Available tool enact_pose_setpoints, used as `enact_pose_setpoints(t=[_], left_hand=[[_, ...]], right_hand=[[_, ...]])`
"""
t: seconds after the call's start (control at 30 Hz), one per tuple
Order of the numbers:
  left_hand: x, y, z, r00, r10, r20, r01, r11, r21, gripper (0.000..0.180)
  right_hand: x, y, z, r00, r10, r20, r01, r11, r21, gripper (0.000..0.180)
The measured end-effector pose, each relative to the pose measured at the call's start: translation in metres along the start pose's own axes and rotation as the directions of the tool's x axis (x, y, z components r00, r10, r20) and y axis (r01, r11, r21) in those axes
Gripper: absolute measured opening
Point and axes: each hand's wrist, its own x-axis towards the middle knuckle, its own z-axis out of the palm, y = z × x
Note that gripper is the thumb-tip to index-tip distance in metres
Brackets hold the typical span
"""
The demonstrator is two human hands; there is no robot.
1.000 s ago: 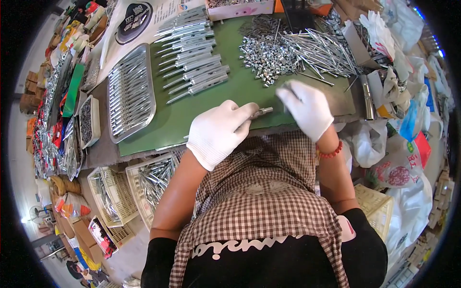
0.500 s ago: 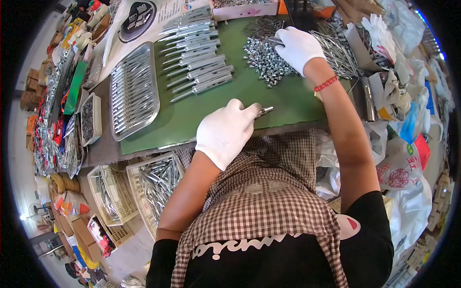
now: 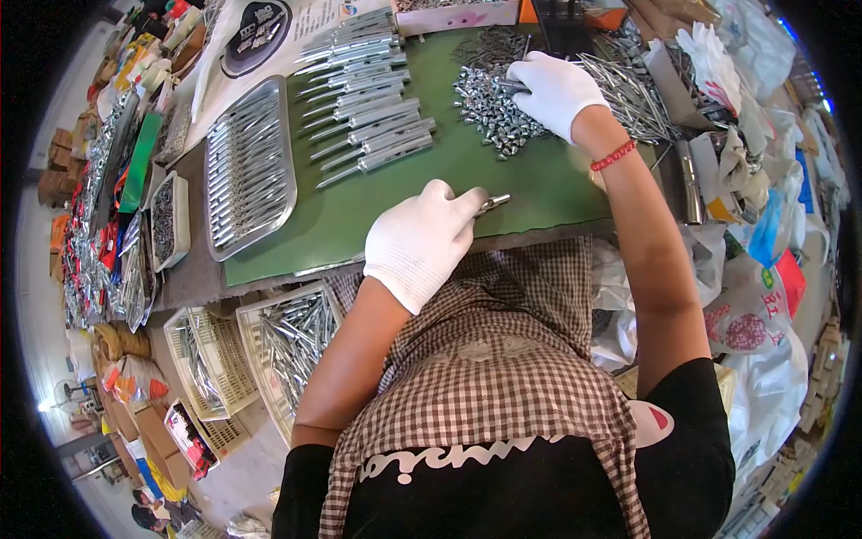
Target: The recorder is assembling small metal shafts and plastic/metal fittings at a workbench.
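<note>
Your gloved left hand (image 3: 420, 241) is closed around a small metal part (image 3: 494, 202), its tip poking out over the near edge of the green mat (image 3: 395, 193) on the desk. Your right hand (image 3: 552, 90) rests on the pile of small silver fittings (image 3: 489, 103), fingers curled, seemingly pinching one, though that is hard to tell. Finished metal pieces (image 3: 368, 99) lie in rows beside a steel tray (image 3: 247, 166).

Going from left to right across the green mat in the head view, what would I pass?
Metal tray → row of finished metal pieces → left hand holding a small metal part → heap of small screws → right hand → pile of long rods.
</note>
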Motion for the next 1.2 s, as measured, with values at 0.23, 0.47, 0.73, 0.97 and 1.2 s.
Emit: enact_pose_setpoints(t=[0.23, 0.47, 0.73, 0.97, 1.2], left_hand=[[-0.001, -0.001, 0.0, 1.0, -0.009, -0.001, 0.009, 1.0, -0.003, 0.021], [-0.001, 0.003, -0.001, 1.0, 0.0, -0.013, -0.001, 1.0, -0.016, 0.023], [-0.004, 0.006, 0.001, 1.0, -0.013, -0.027, 0.014, 1.0, 0.027, 0.021], [-0.004, 0.008, 0.0, 0.999, -0.042, -0.006, 0.042, 0.999, 0.007, 0.018], [-0.005, 0.006, 0.002, 0.999, -0.03, -0.041, 0.029, 0.999, -0.024, 0.018]], right_hand=[[-0.047, -0.023, 0.007, 0.977, -0.08, -0.197, 0.149, 0.919, 0.364, 0.022], [-0.108, -0.06, 0.035, 0.957, -0.068, -0.284, 0.206, 0.844, 0.495, 0.015], [-0.102, -0.045, 0.02, 0.945, 0.12, -0.304, 0.038, 0.883, 0.467, 0.012], [-0.075, -0.042, 0.021, 0.965, -0.014, -0.26, 0.078, 0.968, 0.238, 0.011], [-0.065, -0.052, 0.015, 0.958, -0.27, -0.099, 0.267, 0.963, -0.049, 0.01]])
